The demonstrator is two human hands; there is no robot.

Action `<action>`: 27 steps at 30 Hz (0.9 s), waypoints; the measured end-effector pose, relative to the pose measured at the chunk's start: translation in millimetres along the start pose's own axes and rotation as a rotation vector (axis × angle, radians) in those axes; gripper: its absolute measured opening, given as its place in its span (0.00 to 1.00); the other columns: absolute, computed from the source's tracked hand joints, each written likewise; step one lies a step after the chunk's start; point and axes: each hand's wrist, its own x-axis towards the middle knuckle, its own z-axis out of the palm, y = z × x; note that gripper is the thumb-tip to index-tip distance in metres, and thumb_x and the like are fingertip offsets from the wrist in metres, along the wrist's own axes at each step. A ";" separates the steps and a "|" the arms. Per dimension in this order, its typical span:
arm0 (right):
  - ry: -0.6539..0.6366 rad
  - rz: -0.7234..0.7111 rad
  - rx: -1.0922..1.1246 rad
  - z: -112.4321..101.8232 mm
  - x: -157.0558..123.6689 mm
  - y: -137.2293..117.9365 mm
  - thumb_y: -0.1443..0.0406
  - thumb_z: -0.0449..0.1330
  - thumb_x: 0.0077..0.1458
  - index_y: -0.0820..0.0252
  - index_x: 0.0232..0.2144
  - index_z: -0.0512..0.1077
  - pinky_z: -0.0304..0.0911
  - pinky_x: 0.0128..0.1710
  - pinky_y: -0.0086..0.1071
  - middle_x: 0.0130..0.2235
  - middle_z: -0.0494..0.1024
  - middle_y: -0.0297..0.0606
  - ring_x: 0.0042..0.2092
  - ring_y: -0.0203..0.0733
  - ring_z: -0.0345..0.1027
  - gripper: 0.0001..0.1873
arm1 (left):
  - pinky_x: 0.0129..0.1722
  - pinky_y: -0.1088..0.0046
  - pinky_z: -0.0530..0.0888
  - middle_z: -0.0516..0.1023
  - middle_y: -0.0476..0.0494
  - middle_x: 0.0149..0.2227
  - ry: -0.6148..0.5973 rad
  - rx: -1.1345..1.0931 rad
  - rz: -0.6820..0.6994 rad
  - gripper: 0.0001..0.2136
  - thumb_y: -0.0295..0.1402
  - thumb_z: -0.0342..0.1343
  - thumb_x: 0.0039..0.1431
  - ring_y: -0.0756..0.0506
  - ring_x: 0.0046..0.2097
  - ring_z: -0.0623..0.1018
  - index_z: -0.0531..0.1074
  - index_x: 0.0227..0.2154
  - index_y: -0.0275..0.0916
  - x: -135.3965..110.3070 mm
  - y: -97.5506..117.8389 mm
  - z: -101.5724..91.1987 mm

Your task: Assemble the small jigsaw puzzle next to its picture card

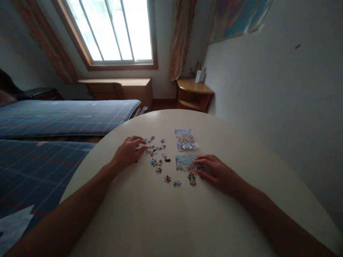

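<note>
Loose jigsaw pieces [152, 149] lie scattered left of the middle of the table. Over their left edge is my left hand [129, 150], its thumb and fingers apart, with pieces showing between and beside them. To the right lies a partly joined jigsaw puzzle [184, 163] with a teal top edge. My right hand [214, 170] rests on its right side, fingers stretched out and thumb apart. A joined strip of pieces [192, 179] sticks out from the puzzle's lower edge, close to my right thumb. Above the puzzle is a printed picture sheet [185, 139] with a penguin-like figure.
The round white table [160, 221] carries everything. A few single pieces [167, 179] lie nearer to me. Beds with blue plaid mattresses [66, 116] stand at the left, with papers [16, 225] at the lower left. A wall [281, 103] runs along the right.
</note>
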 end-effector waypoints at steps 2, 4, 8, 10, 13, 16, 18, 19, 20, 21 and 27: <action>-0.005 0.004 0.008 -0.8 -0.8 -0.4 0.61 0.58 0.61 0.54 0.50 0.72 0.66 0.54 0.48 0.52 0.75 0.46 0.54 0.49 0.68 0.15 | 0.54 0.59 0.71 0.78 0.43 0.47 -0.023 -0.005 0.007 0.11 0.41 0.53 0.61 0.39 0.50 0.74 0.78 0.39 0.44 -0.5 2.5 -2.2; -0.009 0.007 0.015 -1.4 -1.4 -0.7 0.61 0.58 0.61 0.54 0.50 0.72 0.66 0.54 0.48 0.52 0.75 0.46 0.54 0.49 0.68 0.15 | 0.52 0.60 0.72 0.78 0.44 0.46 -0.036 0.013 -0.023 0.11 0.41 0.53 0.61 0.39 0.49 0.75 0.78 0.37 0.45 -0.4 5.0 -3.0; -0.013 0.009 0.020 -1.3 -2.3 -0.8 0.62 0.58 0.61 0.54 0.50 0.72 0.66 0.55 0.47 0.52 0.75 0.45 0.54 0.48 0.68 0.15 | 0.51 0.61 0.73 0.79 0.44 0.45 0.010 0.071 -0.117 0.09 0.37 0.53 0.60 0.39 0.49 0.75 0.78 0.36 0.44 3.6 6.1 0.8; -0.011 0.011 0.022 -0.8 -2.7 -0.7 0.62 0.58 0.61 0.53 0.50 0.72 0.65 0.55 0.47 0.52 0.75 0.44 0.55 0.48 0.68 0.15 | 0.53 0.60 0.72 0.78 0.42 0.48 0.048 0.083 -0.144 0.10 0.36 0.52 0.59 0.38 0.51 0.74 0.77 0.38 0.42 6.6 5.0 4.7; -0.016 0.014 0.018 -0.4 -3.1 -0.6 0.62 0.58 0.61 0.54 0.51 0.71 0.65 0.56 0.47 0.52 0.75 0.45 0.55 0.48 0.67 0.15 | 0.56 0.59 0.70 0.77 0.42 0.51 0.049 0.068 -0.137 0.14 0.35 0.51 0.60 0.38 0.52 0.74 0.75 0.46 0.41 10.0 3.6 11.0; -0.020 0.017 0.015 -1.0 -2.8 -1.3 0.62 0.58 0.61 0.54 0.51 0.71 0.64 0.56 0.47 0.52 0.75 0.45 0.55 0.48 0.67 0.16 | 0.55 0.61 0.71 0.79 0.43 0.49 0.023 0.055 -0.118 0.14 0.36 0.50 0.60 0.39 0.51 0.75 0.76 0.45 0.41 11.0 3.8 14.4; -0.020 0.019 0.017 -1.8 -2.5 -2.0 0.62 0.58 0.61 0.54 0.51 0.71 0.65 0.56 0.47 0.52 0.75 0.45 0.55 0.48 0.67 0.15 | 0.55 0.60 0.71 0.79 0.43 0.48 0.020 0.054 -0.116 0.13 0.36 0.50 0.60 0.39 0.51 0.75 0.76 0.43 0.42 10.7 4.5 13.4; -0.022 0.019 0.017 -2.2 -2.3 -2.3 0.62 0.58 0.61 0.54 0.51 0.71 0.65 0.56 0.47 0.52 0.75 0.45 0.55 0.48 0.67 0.15 | 0.55 0.60 0.70 0.79 0.43 0.48 0.023 0.054 -0.118 0.13 0.36 0.50 0.60 0.38 0.51 0.75 0.77 0.42 0.41 10.2 5.0 11.9; -0.024 0.017 0.018 -2.5 -2.3 -2.5 0.62 0.58 0.61 0.54 0.51 0.71 0.65 0.56 0.48 0.52 0.75 0.45 0.55 0.48 0.67 0.15 | 0.55 0.59 0.70 0.79 0.43 0.49 0.026 0.055 -0.120 0.12 0.37 0.50 0.60 0.38 0.51 0.74 0.77 0.41 0.41 9.4 5.4 9.9; -0.026 0.014 0.019 -2.8 -2.2 -2.5 0.62 0.58 0.61 0.55 0.51 0.71 0.65 0.56 0.48 0.52 0.75 0.46 0.55 0.48 0.67 0.15 | 0.55 0.59 0.70 0.78 0.42 0.49 0.026 0.054 -0.119 0.12 0.37 0.51 0.60 0.38 0.51 0.74 0.77 0.40 0.41 8.4 5.9 7.5; -0.032 0.005 0.020 -3.1 -1.4 -2.1 0.62 0.59 0.61 0.54 0.51 0.71 0.65 0.56 0.49 0.53 0.75 0.46 0.55 0.49 0.67 0.16 | 0.57 0.54 0.68 0.75 0.39 0.52 -0.048 0.018 -0.025 0.12 0.42 0.55 0.58 0.36 0.53 0.72 0.77 0.40 0.42 -2.2 8.9 -1.7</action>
